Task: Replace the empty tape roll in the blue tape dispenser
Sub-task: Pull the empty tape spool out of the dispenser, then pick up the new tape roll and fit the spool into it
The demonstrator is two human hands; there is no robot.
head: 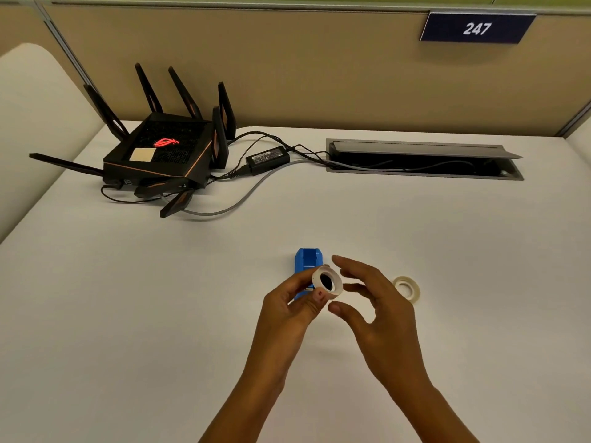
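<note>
The blue tape dispenser (307, 261) lies on the white table (192, 298), partly hidden behind my left hand. My left hand (291, 306) pinches a white empty tape core (327, 281) with a dark spindle inside, held above the dispenser. My right hand (374, 310) hovers just right of the core with fingers spread and nothing in it. A fresh roll of clear tape (406, 287) lies flat on the table to the right, just past my right hand.
A black router (163, 151) with several antennas stands at the back left, with a power brick (268, 159) and cables running to an open cable tray (422, 161) at the back. A partition wall bears a "247" sign (476, 28).
</note>
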